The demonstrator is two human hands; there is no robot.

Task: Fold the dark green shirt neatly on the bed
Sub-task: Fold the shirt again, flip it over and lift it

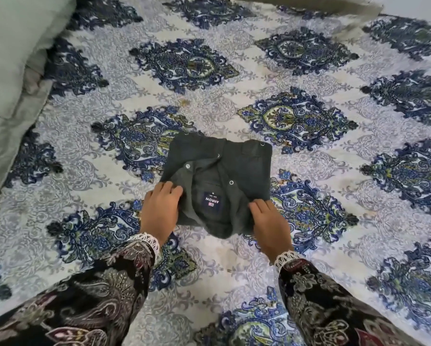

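The dark green shirt (pixel 237 168) lies folded into a compact square in the middle of the bed (pixel 234 78), collar toward me, with a blue label and several metal snap buttons showing. My left hand (pixel 159 211) rests on the shirt's near left corner, fingers curled over the fabric edge. My right hand (pixel 269 223) presses on the near right corner, fingers bent onto the cloth. Both wrists wear dark patterned sleeves with white lace cuffs.
The bed is covered by a white and grey sheet printed with blue floral medallions. A pale green pillow (pixel 12 46) and a folded pale blanket (pixel 7 136) lie along the left side. Another pale cloth edge (pixel 334 11) shows at the top right.
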